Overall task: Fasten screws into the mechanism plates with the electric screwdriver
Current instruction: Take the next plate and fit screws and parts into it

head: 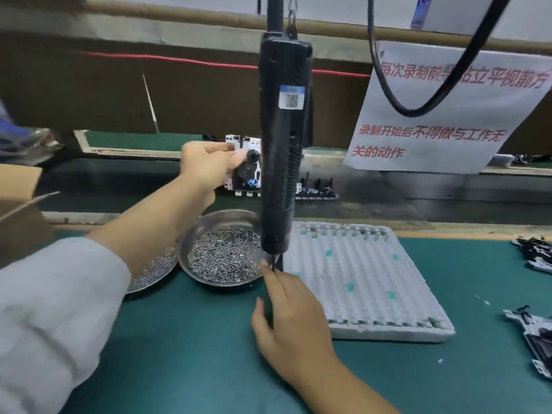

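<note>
My left hand (209, 164) grips a mechanism plate (246, 167) at eleven o'clock beyond the screw dish (222, 249), while my right hand's fingers (273, 274) pinch the hanging electric screwdriver's bit (273, 264), so a loose screw may drop or the plate slip.

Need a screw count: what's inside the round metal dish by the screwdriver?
The round metal dish holds a heap of small silver screws; the hanging black electric screwdriver covers its right edge.

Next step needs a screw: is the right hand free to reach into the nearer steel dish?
Probably yes: the right hand lies beside the dish, fingertips at its rim by the screwdriver bit, with nothing between it and the screws.
</note>
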{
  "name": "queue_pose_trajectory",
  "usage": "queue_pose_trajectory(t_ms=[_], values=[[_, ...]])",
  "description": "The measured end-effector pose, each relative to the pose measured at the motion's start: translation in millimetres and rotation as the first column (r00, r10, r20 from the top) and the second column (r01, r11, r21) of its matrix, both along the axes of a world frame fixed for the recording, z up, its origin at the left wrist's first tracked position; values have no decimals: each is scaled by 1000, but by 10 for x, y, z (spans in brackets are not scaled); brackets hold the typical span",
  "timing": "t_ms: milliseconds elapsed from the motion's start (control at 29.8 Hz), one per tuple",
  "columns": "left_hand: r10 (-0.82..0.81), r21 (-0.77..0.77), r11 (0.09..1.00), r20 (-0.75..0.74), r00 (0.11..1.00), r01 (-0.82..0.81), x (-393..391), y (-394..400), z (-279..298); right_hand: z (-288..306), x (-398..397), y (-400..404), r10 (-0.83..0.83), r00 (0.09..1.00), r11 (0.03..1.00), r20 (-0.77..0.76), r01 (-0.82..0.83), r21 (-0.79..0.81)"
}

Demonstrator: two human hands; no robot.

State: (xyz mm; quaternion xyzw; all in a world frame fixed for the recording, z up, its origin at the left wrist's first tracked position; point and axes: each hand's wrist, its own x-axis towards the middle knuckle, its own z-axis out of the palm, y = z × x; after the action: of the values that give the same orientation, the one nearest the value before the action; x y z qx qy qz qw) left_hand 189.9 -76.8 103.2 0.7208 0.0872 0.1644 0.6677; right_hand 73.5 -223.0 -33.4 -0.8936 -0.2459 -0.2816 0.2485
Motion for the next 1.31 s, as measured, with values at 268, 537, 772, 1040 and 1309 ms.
queue_pose_trajectory(t_ms=[268,537,772,1040,1309], values=[[3,-120,992,-214,977,-29,-1110,847,-257,-7,-56,-8,78,988,915,-131,-19,402],[-5,-109,993,-397,918,-42,-1781,859,-837,22,-280,4,433,871,879,233,-465,103],[38,423,896,-372,927,133,-1831,1133,-928,-49,-376,199,526,850,808,33,-487,-330],[424,977,99,-215,880,191,-1684,1782,-966,-88,-360,221,445,895,863,-36,-439,-249],[409,995,99,-47,912,7,-1704,1818,-1018,-62,-366,196,459,880,872,-120,-473,-127]])
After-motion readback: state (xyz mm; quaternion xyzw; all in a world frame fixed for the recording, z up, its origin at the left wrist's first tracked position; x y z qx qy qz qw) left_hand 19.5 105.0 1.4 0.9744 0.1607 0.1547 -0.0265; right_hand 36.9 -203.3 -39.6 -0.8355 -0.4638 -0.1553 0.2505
